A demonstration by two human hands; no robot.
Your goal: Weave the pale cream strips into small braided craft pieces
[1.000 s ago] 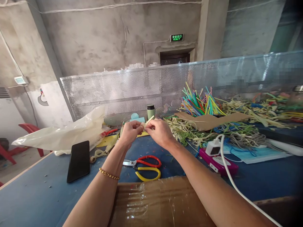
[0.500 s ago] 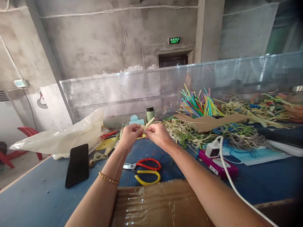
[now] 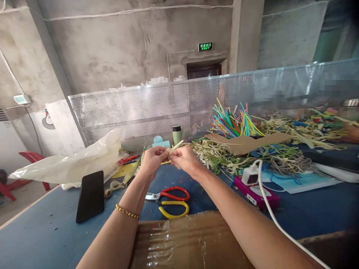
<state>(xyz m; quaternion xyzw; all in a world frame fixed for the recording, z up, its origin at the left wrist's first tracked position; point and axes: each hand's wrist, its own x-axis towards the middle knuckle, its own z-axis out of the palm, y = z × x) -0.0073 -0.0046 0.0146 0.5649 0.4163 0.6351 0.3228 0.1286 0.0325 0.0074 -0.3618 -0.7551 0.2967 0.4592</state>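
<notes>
Left hand [image 3: 153, 161] & right hand [image 3: 186, 160] pinching pale strip [image 3: 177, 145] over blue tbl [image 3: 33, 231]

Strip's held up btwn the two hands, mid-scene, toward far side of tbl. Left hand: thumb & fingers pressed tog. on its left end. Right hand: fingers curled, thumb & fingertips pinching it just beside the left's. Free end sticks up at a slant, far & to the right; the rest is hidden by fingers. Gold bracelet [image 3: 127, 212] on left wrist.

Near side: taped cardboard [image 3: 185, 239] btwn forearms; scissors [image 3: 163, 193] w/ 1 red & 1 yellow handle lie just far of it, blades pointing left.

Left: black phone [image 3: 90, 196] flat on tbl, cloudy plastic bag [image 3: 75, 160] farther off.

Far, past hands: green bottle [image 3: 177, 136] w/ blk lid, upright, near perforated metal screen [image 3: 134, 116].

Right: tangled strips [image 3: 224, 158], cardboard piece [image 3: 246, 144], bundle of multicol. stems [image 3: 237, 121] far of it. Nearer: magenta power block [image 3: 270, 201] w/ white plug [image 3: 249, 177] & cord [image 3: 269, 209], lt-blue mask [image 3: 308, 183] beside it.

Lit exit sign [image 3: 205, 46] on far wall.
</notes>
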